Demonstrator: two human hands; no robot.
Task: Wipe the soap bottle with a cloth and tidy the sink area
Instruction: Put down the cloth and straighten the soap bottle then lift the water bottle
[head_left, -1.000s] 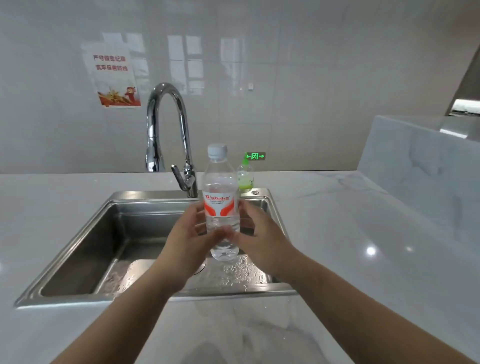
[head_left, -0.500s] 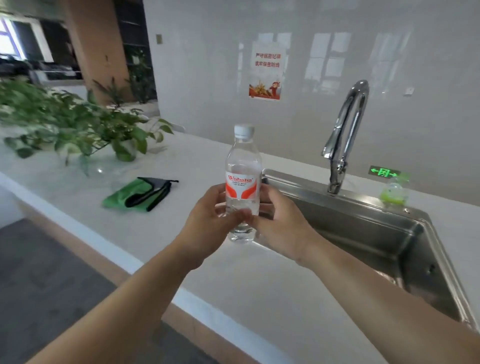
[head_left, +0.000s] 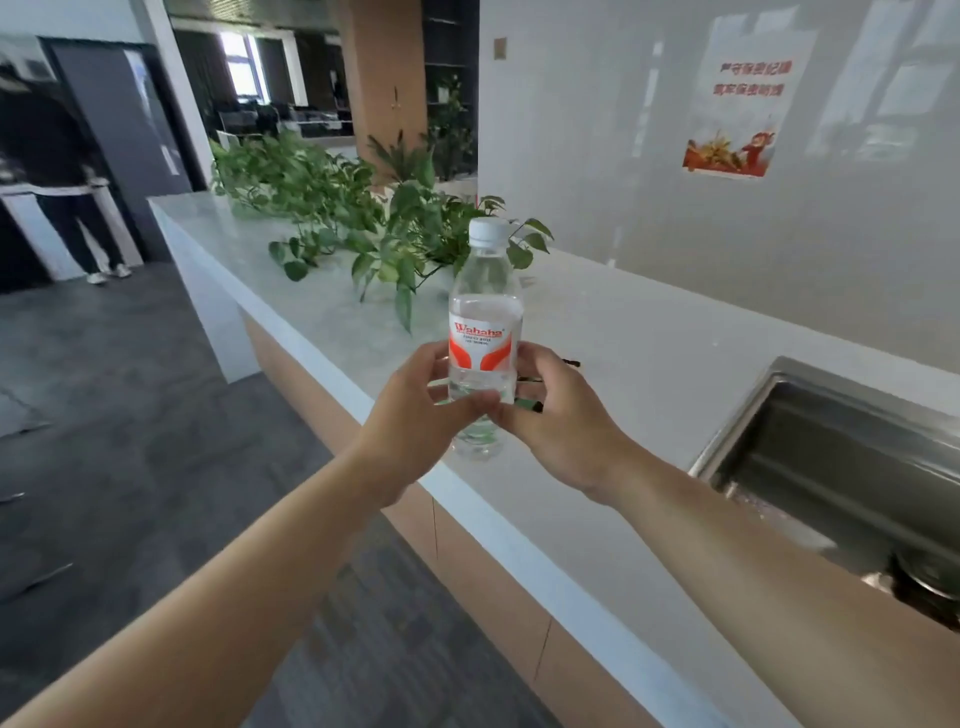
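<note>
both hands (left hand, right hand) hold the water bottle upright

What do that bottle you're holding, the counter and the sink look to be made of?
Bottle: clear thin plastic, seemingly; you see through it, and it has a white screw cap and printed label. Counter: pale polished stone or a stone lookalike, faintly veined, glossy. Sink: brushed grey metal, likely stainless steel.

Bottle label: brand "Wahaha" in red, smaller print beneath illegible. Wall poster: two lines of red Chinese characters, too blurred to read
</note>
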